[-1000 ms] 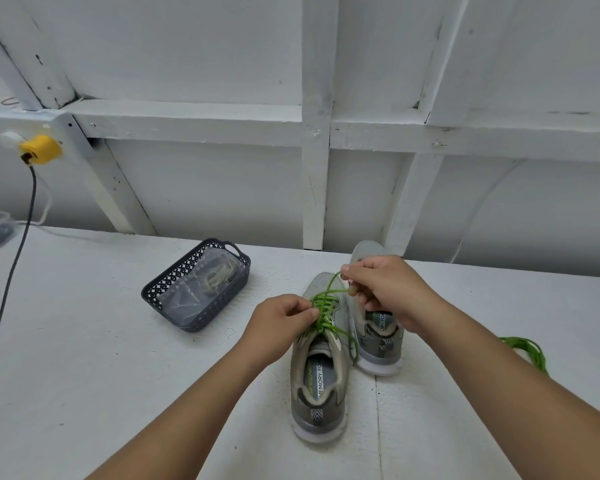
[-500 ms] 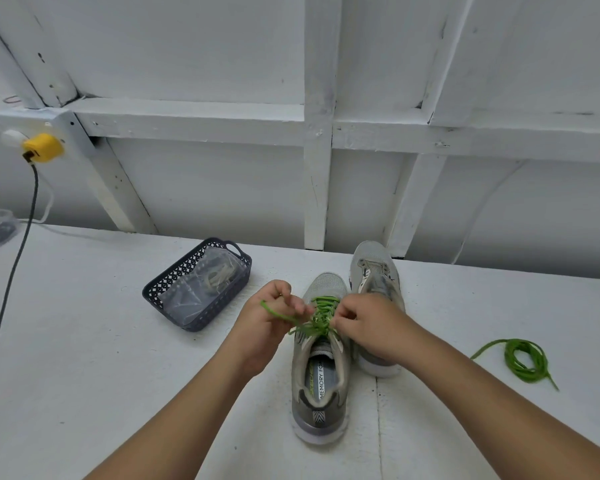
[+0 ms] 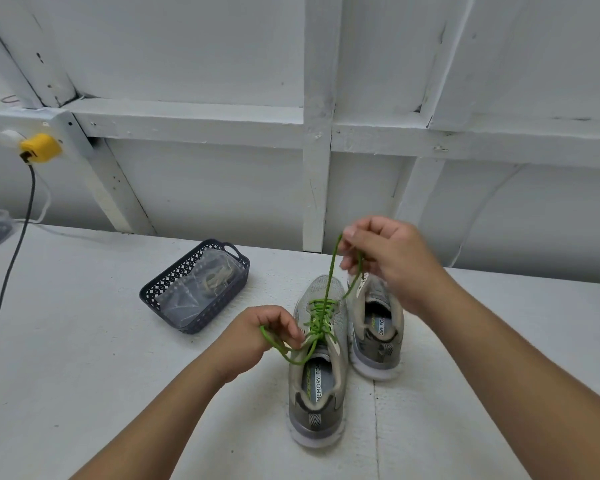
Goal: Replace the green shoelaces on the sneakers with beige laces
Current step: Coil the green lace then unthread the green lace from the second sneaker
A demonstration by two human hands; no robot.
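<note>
Green shoelace (image 3: 321,318) is threaded through the eyelets of the nearer grey sneaker (image 3: 317,368), which stands on the white table (image 3: 84,358) at about 6 o'clock, with the toe pointing away from the person. The second sneaker (image 3: 378,327) stands just beside it at 3 o'clock, and from here I see no lace in it. The right hand (image 3: 388,258) is raised above the toes at 12 o'clock; its thumb and fingers are curled and pinch one end of the lace, which runs taut from the lower eyelets up to the hand. The left hand (image 3: 257,334), at 9 o'clock of the sneaker's tongue, has its fingers curled round the other end, which makes a loose loop beside the wrist.

The step in hand appears to be the unlacing of this sneaker: the bow is open, but several crossings are in the eyelets. The next move probably calls for pulling each end out of one eyelet pair at a time, and for holding the shoe down so that it does not lift with the lace.

The beige laces (image 3: 217,275) seem to lie in a clear bag inside the dark basket (image 3: 174,292) at 10 o'clock, well apart from the shoes.
</note>
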